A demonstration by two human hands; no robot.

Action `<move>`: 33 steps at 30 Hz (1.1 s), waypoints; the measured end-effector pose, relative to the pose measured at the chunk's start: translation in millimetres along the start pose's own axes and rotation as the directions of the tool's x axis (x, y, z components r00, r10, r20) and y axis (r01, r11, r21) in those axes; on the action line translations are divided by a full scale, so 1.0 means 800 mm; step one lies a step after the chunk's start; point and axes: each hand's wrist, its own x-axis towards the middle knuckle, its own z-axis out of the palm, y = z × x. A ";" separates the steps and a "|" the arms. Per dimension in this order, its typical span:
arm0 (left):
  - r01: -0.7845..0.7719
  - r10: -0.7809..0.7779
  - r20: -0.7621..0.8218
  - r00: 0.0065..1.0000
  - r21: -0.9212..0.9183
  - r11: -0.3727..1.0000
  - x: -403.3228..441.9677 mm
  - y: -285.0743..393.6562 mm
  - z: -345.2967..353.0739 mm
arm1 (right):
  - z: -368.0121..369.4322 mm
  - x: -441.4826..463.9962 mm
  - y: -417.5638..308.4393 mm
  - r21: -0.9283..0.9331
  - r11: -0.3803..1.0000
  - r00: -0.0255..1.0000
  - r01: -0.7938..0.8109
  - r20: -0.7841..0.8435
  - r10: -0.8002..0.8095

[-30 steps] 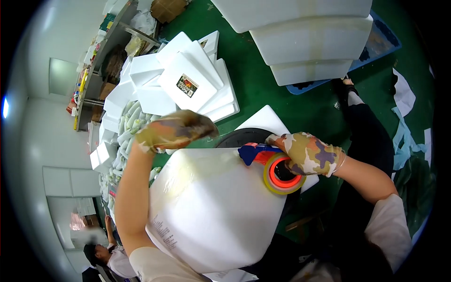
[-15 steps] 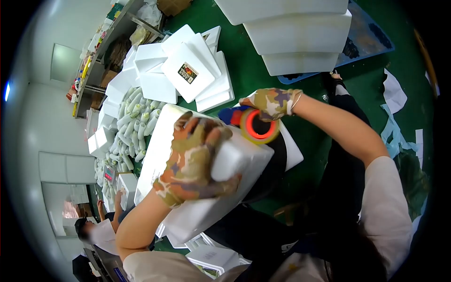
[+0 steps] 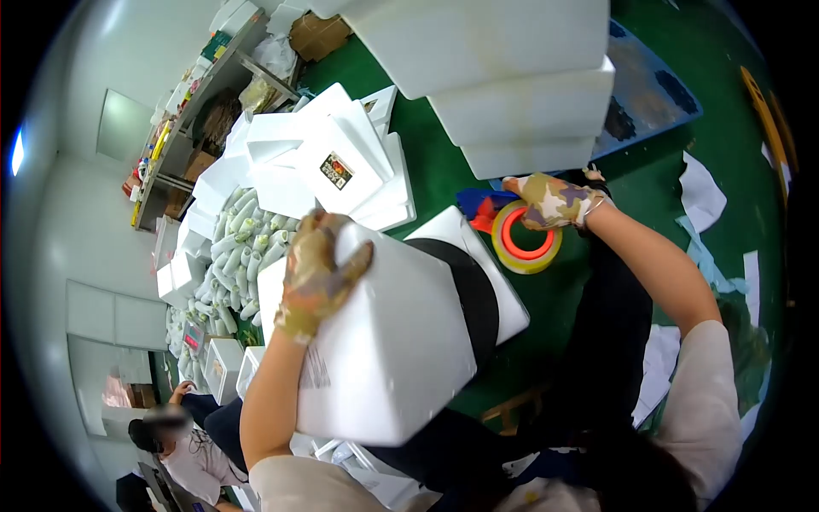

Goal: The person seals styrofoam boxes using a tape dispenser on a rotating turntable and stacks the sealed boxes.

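My left hand (image 3: 317, 277), in a camouflage glove, is closed on the upper edge of a white foam box (image 3: 388, 341). The box stands tilted in front of me, faint print on its side. In the same kind of glove, my right hand (image 3: 554, 203) grips a tape dispenser (image 3: 490, 212) with blue and red parts. A roll of yellowish tape (image 3: 529, 265) with an orange core hangs from it, apart from the box. Between box and dispenser lie a black rounded surface (image 3: 478, 299) and a flat white foam piece (image 3: 508, 303).
White foam lids (image 3: 367, 158) are heaped ahead, beside a pile of pale wrapped vegetables (image 3: 243, 243). Stacked foam boxes (image 3: 529, 102) stand near a blue tray (image 3: 653, 90). Scraps (image 3: 704, 192) litter the green floor. Another person (image 3: 192, 456) sits at lower left.
The foam box has turned, showing its printed side. My left hand has shifted slightly left along its edge. My right hand has carried the tape dispenser rightward, away from the box.
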 end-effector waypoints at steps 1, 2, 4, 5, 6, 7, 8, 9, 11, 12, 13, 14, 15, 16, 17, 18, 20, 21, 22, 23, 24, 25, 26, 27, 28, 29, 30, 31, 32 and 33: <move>0.012 -0.010 0.061 0.998 -0.041 0.999 0.000 0.009 -0.003 | 0.018 0.031 0.022 0.010 0.995 0.993 0.099 -0.071 -0.098; 0.031 -0.021 0.126 0.992 -0.078 0.996 0.000 0.012 -0.009 | 0.016 0.054 0.018 0.008 0.994 0.992 0.113 -0.059 -0.113; -0.048 0.074 0.085 0.994 -0.278 0.959 -0.003 -0.006 -0.017 | 0.018 0.103 0.007 0.043 0.996 0.996 0.076 0.031 -0.078; -0.089 0.105 0.010 0.994 -0.453 0.887 -0.005 -0.028 -0.019 | 0.027 0.132 0.010 0.022 0.993 0.993 0.119 0.023 -0.119; -0.230 0.199 -0.130 0.971 -0.311 0.922 -0.001 -0.053 -0.027 | 0.025 0.156 0.000 0.031 0.991 0.991 0.131 0.032 -0.132; -0.231 0.170 -0.210 0.963 -0.312 0.922 0.001 -0.073 -0.040 | 0.020 0.177 -0.014 -0.016 0.991 0.990 0.135 0.051 -0.134; -0.107 0.026 -0.246 0.969 -0.323 0.941 0.001 -0.090 -0.048 | 0.024 0.199 -0.024 -0.062 0.988 0.988 0.143 0.075 -0.138; 0.017 -0.119 -0.276 0.954 -0.347 0.938 0.001 -0.107 -0.056 | 0.039 0.231 -0.024 -0.071 0.978 0.981 0.194 0.045 -0.191; 0.194 -0.250 -0.150 0.957 -0.310 0.931 0.022 -0.155 -0.059 | 0.057 0.284 -0.043 -0.164 0.941 0.954 0.297 0.093 -0.285; 0.310 -0.371 -0.083 0.925 -0.399 0.863 0.031 -0.176 -0.051 | 0.066 0.305 -0.058 -0.153 0.927 0.939 0.342 0.103 -0.329; 0.379 -0.433 -0.039 0.901 -0.418 0.826 0.040 -0.197 -0.041 | 0.075 0.326 -0.074 -0.129 0.902 0.910 0.412 0.112 -0.400; 0.446 -0.491 0.009 0.871 -0.434 0.783 0.044 -0.216 -0.027 | 0.083 0.339 -0.092 -0.055 0.889 0.883 0.455 0.160 -0.442; 0.398 -0.506 -0.045 0.861 -0.559 0.728 0.036 -0.231 -0.009 | 0.090 0.352 -0.110 0.022 0.872 0.851 0.488 0.207 -0.482; 0.504 -0.493 0.170 0.853 -0.508 0.698 0.052 -0.246 -0.009 | 0.089 0.357 -0.127 0.139 0.863 0.815 0.486 0.285 -0.505; 0.532 -0.519 0.188 0.834 -0.524 0.666 0.050 -0.253 0.001 | 0.096 0.357 -0.140 0.086 0.867 0.818 0.491 0.296 -0.492; 0.557 -0.543 0.206 0.814 -0.538 0.633 0.045 -0.263 0.013 | 0.104 0.358 -0.153 0.032 0.868 0.822 0.495 0.307 -0.480; 0.653 -0.594 0.274 0.756 -0.374 0.659 0.034 -0.277 0.024 | 0.113 0.360 -0.173 -0.095 0.856 0.824 0.508 0.342 -0.451; 0.674 -0.610 0.292 0.736 -0.393 0.625 0.027 -0.276 0.028 | 0.117 0.364 -0.174 -0.088 0.853 0.820 0.515 0.341 -0.460; 0.692 -0.624 0.309 0.718 -0.412 0.592 0.021 -0.274 0.031 | 0.122 0.371 -0.174 -0.042 0.854 0.814 0.519 0.330 -0.479; 0.686 -0.624 0.324 0.711 -0.516 0.513 0.011 -0.283 0.033 | 0.126 0.376 -0.174 0.003 0.853 0.808 0.522 0.318 -0.496; 0.686 -0.628 0.319 0.710 -0.515 0.514 0.004 -0.300 0.038 | 0.131 0.378 -0.175 0.004 0.849 0.805 0.528 0.316 -0.502; 0.688 -0.659 0.360 0.660 -0.642 0.339 -0.003 -0.318 0.046 | 0.135 0.379 -0.174 -0.002 0.828 0.790 0.560 0.302 -0.534; 0.655 -0.672 0.412 0.615 -0.742 0.144 -0.003 -0.323 0.052 | 0.135 0.376 -0.174 -0.011 0.809 0.775 0.588 0.292 -0.560; 0.688 -0.600 0.369 0.710 -0.546 0.478 0.010 -0.292 0.054 | 0.136 0.369 -0.175 -0.038 0.792 0.771 0.610 0.261 -0.581; 0.683 -0.597 0.366 0.714 -0.553 0.477 0.000 -0.315 0.065 | 0.134 0.363 -0.174 -0.044 0.819 0.775 0.572 0.355 -0.523; 0.659 -0.556 0.407 0.724 -0.646 0.385 -0.020 -0.357 0.085 | 0.146 0.360 -0.168 -0.046 0.820 0.784 0.571 0.329 -0.527; 0.631 -0.512 0.444 0.736 -0.723 0.281 -0.034 -0.379 0.097 | 0.157 0.358 -0.158 -0.046 0.820 0.790 0.570 0.303 -0.533; 0.635 -0.481 0.464 0.744 -0.714 0.294 -0.034 -0.371 0.104 | 0.146 0.354 -0.155 -0.048 0.820 0.790 0.570 0.304 -0.532; 0.638 -0.449 0.483 0.752 -0.706 0.307 -0.033 -0.364 0.112 | 0.125 0.347 -0.153 -0.054 0.813 0.763 0.580 0.385 -0.519; 0.649 -0.442 0.498 0.746 -0.694 0.313 -0.034 -0.359 0.115 | 0.113 0.343 -0.150 -0.061 0.806 0.732 0.589 0.462 -0.500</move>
